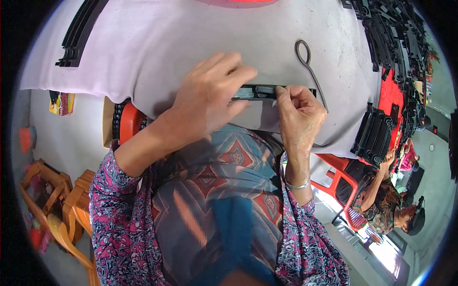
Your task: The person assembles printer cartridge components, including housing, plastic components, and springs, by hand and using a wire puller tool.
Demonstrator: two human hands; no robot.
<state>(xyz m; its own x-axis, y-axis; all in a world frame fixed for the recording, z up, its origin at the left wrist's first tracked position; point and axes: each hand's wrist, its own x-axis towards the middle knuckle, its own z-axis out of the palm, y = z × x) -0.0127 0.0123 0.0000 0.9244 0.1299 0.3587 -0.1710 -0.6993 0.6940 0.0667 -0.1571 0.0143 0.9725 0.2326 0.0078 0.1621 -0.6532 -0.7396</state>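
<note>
A narrow black plastic strip (261,92) with a pale inner channel lies crosswise near the cloth's front edge. At its right end, my right hand (300,112) pinches it between thumb and bent fingers. My left hand (210,93), slightly blurred, hovers over the left end with thumb and fingers apart; that end is partly hidden behind it. Just beyond my right hand lies a dark metal rod (315,78) bent into a loop at its far end.
Black strips (78,40) lie together at the far left. More are heaped (400,43) at the right, with a neat row (374,133) near red cloth (390,93). A red plastic chair (341,176) stands right; a wooden chair (57,214) left. Another person (389,205) sits at the right.
</note>
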